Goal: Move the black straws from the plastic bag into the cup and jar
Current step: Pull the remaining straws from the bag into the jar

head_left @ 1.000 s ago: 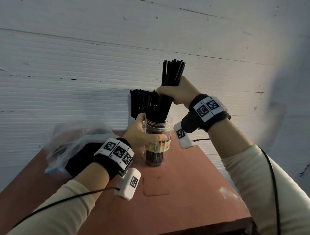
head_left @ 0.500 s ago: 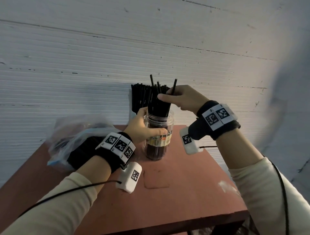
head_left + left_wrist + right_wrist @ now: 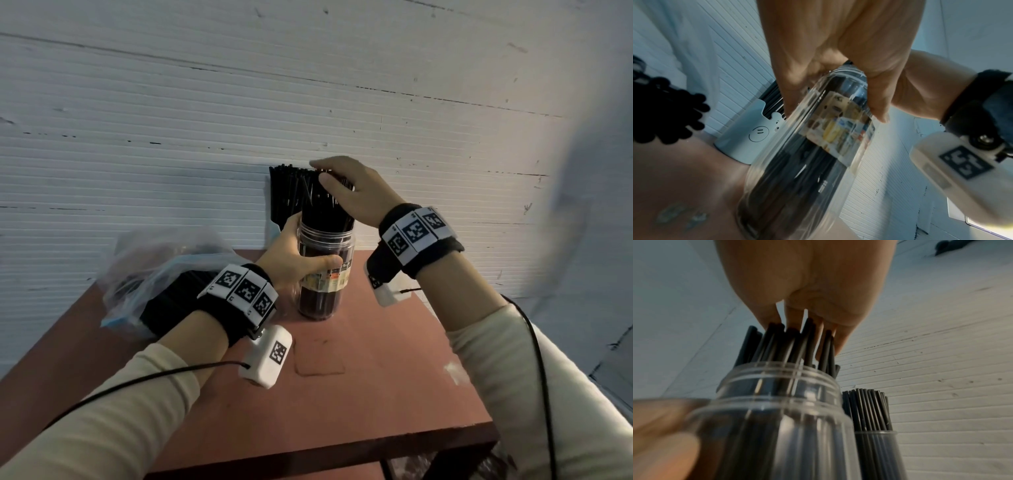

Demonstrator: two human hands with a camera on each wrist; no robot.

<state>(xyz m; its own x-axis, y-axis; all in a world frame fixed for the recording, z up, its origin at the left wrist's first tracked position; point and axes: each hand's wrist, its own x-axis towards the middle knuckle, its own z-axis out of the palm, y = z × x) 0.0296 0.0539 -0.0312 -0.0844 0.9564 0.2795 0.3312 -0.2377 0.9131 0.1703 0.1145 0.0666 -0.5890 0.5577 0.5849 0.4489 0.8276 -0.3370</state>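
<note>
Wall: white ribbed panelling [image 3: 171, 102] fills the background, right behind everything on the worktop.
Worktop: reddish-brown board [image 3: 359, 394], with its far edge against the wall.
Plastic bag: crumpled clear bag [image 3: 144, 270] at the far left; dark straws show inside it, so by my reading the task is not finished.
Jar: clear labelled jar [image 3: 325, 270] stands upright near the middle of the far edge, packed with black straws [image 3: 327, 205] whose long axis runs straight up and out of the mouth.
Cup: pale cup [image 3: 748, 142] with a small printed face, just behind the jar toward the wall, also full of upright straws.
Left hand: left hand [image 3: 291, 263] has its grip wrapped round the jar's upper body, thumb across the front above the label, steadying it.
Right hand: right hand [image 3: 346, 192] lies flat on top of the straw tips, fingers [image 3: 766, 318] extended and resting on the ends; its grip holds nothing.
Key relation: the straw ends sit directly beneath the right palm, so any settling push would go straight down along their length while the left hand braces the jar; for fetching more from the bag, the left hand is the nearer one.
Hard to see: the bag's opening and how many straws remain are hidden behind the left wrist; the cup's base is masked in the head view; both wrist views are blurred.
</note>
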